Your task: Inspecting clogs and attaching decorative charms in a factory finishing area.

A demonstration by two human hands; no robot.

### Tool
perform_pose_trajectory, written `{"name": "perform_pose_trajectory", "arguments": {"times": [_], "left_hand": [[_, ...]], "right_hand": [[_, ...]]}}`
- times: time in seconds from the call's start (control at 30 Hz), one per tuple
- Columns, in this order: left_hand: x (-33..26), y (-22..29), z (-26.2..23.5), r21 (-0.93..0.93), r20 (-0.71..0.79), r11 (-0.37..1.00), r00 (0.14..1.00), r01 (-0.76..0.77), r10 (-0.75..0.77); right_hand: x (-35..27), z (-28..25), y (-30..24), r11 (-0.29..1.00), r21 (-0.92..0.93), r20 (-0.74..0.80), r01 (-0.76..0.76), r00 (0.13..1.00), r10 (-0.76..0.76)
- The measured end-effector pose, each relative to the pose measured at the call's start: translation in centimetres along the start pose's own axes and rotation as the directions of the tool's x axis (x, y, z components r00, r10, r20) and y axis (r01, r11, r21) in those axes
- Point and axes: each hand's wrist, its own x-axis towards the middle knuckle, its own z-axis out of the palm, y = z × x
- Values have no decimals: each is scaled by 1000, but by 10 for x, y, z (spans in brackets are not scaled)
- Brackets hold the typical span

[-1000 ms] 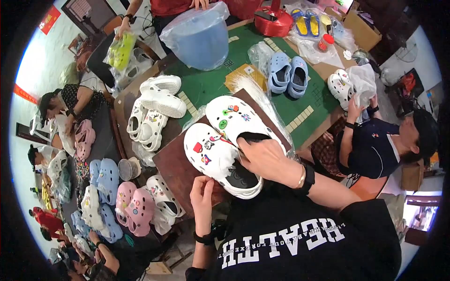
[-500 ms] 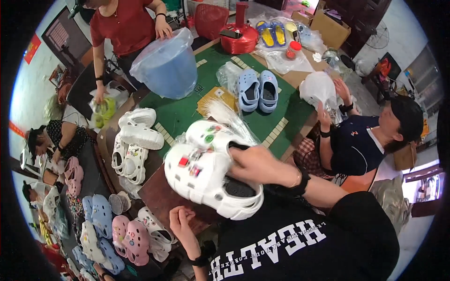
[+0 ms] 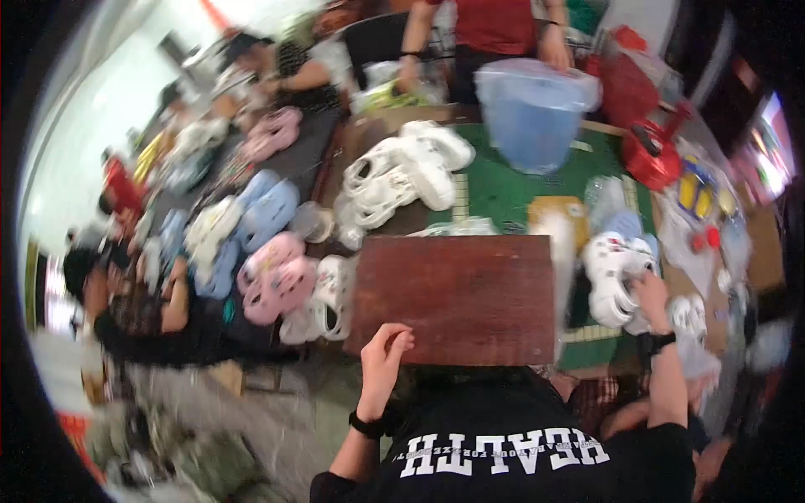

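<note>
Clogs, white, held over green mat

The pair is gripped by the right hand, fingers curled in at an opening; blue clogs are partly hidden behind it. The left hand, half curled and empty, is held near the brown board. Since the earlier frame, the pair has been carried rightward off the board.

Blurred white clogs partly hide the blue clogs.

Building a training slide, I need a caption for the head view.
Right hand holding white clogs right of a brown board, left hand at its near edge.
</note>
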Motion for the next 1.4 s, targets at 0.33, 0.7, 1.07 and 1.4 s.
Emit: {"name": "perform_pose_trajectory", "arguments": {"times": [0.33, 0.7, 1.07, 1.4], "left_hand": [[-36, -22, -59, 98, -336, 995, 942, 29, 6], [58, -121, -185, 231, -409, 965, 913, 121, -17], [179, -227, -316, 693, -539, 718, 701, 56, 466], [305, -260, -347, 615, -326, 788, 905, -16, 273]], "right_hand": [[158, 42, 74, 966, -248, -109, 68, 989, -98], [17, 108, -15, 939, -104, 61, 327, 945, -323], [-94, 110, -106, 746, 665, 147, -46, 987, -69], [-120, 65, -246, 921, 389, 14, -30, 1000, 26]]}}
